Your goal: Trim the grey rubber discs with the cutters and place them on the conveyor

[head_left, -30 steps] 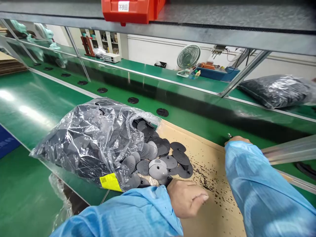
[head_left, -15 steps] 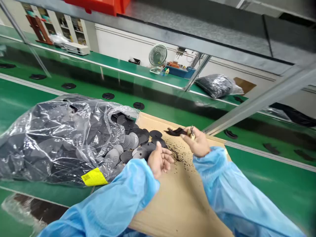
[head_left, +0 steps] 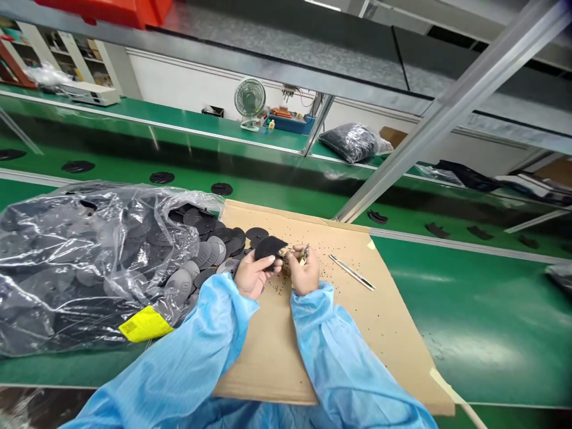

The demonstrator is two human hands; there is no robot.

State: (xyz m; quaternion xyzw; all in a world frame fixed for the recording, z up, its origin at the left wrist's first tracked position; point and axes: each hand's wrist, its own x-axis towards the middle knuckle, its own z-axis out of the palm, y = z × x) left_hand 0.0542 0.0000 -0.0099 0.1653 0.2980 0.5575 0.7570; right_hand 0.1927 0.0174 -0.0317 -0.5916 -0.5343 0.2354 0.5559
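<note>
Over the cardboard sheet [head_left: 263, 375], my left hand [head_left: 251, 275] is closed on a black flat piece [head_left: 268, 250] with a rounded edge, thumb on top. Close beside it, my right hand [head_left: 306, 273] is closed around a small tool [head_left: 304, 255] with metal and pale yellow parts; its kind is not clear. The right fingertips are at the black piece's right end; whether they touch it I cannot tell. Small black crumbs lie scattered beneath both hands. Left of my hands, loose black and grey discs [head_left: 217, 250] spill from a clear plastic bag [head_left: 98, 244] full of them.
A slim knife-like tool [head_left: 352, 272] lies on the cardboard to the right. Several black pieces [head_left: 162, 178] rest in a row on the green surface behind. A slanted metal post [head_left: 402, 155] rises at the back right. A shelf [head_left: 286, 53] hangs overhead.
My right hand has moved left beside my left hand. The black piece that the right hand held is now in my left hand, which was open. The view has turned right.
</note>
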